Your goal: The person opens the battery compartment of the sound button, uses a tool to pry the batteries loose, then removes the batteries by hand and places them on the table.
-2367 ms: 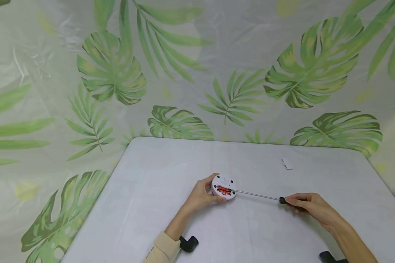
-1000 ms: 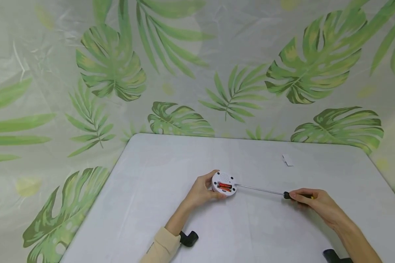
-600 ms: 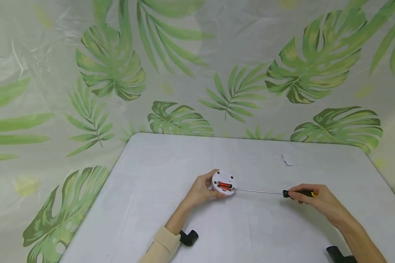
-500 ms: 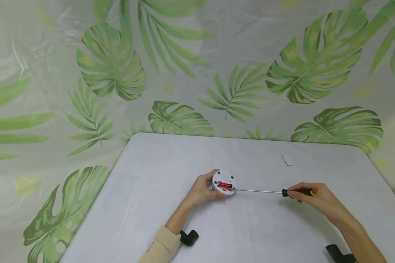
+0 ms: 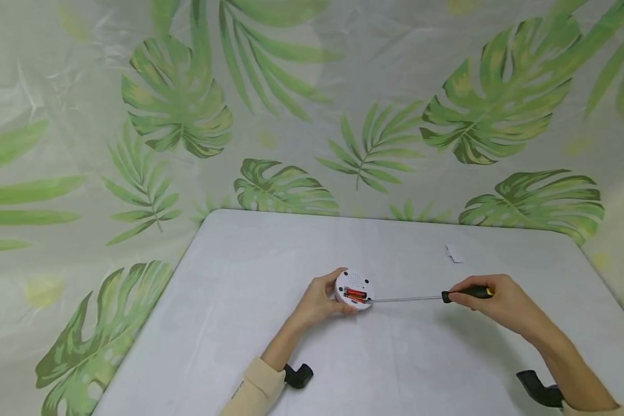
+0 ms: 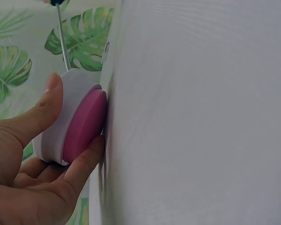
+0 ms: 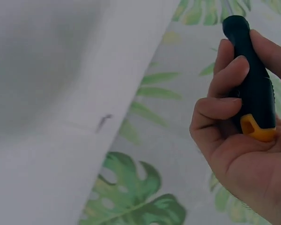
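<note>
Evidently the round white device (image 5: 356,282) is held so that its underside faces up toward the person, baring the uncovered compartment with red batteries (image 5: 355,293) in it. It is just above or on the table (image 5: 270,248), near the middle; its pink part (image 6: 85,126) is turned down toward the surface, though whether it touches cannot be told. The left hand (image 5: 317,300) grips it from the left, thumb at one edge and fingers at the other, likely to brace it while leaving the compartment within reach.

From the right comes the screwdriver (image 5: 411,299), its long shaft lying low across the device's rim with the tip at the batteries' near right end; whether it sits under a battery is too small to see. The right hand (image 5: 503,300) holds the dark handle (image 7: 255,75) with curled fingers, well back from the device, which probably lets the tip be angled finely. Farther off, a small white piece (image 5: 455,255) lies toward the table's back, apart from both hands.
</note>
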Action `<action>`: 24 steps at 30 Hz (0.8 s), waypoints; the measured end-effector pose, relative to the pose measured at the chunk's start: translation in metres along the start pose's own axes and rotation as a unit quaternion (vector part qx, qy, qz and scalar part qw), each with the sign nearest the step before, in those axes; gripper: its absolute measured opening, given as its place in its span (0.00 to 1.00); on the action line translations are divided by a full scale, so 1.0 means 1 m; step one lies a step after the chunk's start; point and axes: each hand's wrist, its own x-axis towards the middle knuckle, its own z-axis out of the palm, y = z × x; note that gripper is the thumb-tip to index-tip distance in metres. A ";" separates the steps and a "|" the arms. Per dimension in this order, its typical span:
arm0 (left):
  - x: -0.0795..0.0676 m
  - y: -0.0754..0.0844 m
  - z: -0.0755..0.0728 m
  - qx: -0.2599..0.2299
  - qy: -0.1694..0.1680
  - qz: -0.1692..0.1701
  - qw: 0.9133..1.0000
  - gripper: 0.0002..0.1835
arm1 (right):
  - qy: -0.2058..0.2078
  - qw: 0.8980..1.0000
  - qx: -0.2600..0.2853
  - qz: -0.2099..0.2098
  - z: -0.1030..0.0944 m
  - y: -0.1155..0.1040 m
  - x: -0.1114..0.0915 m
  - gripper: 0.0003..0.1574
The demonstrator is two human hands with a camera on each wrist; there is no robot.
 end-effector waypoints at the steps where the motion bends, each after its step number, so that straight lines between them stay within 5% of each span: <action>1: 0.000 0.000 0.000 -0.001 0.001 -0.001 1.000 0.48 | 0.003 1.000 -0.015 -0.010 -0.002 -0.006 0.002 0.15; 10: 0.001 0.001 0.002 0.007 0.004 0.006 1.000 0.48 | 0.008 0.997 -0.065 -0.049 -0.012 -0.034 0.011 0.10; 18: 0.002 -0.001 0.002 0.014 0.007 0.021 1.000 0.47 | -0.010 1.000 0.023 0.017 -0.001 0.003 0.010 0.18; 24: 0.001 0.000 0.000 0.023 0.008 0.026 0.999 0.48 | -0.034 0.990 0.119 0.065 0.015 0.033 0.009 0.23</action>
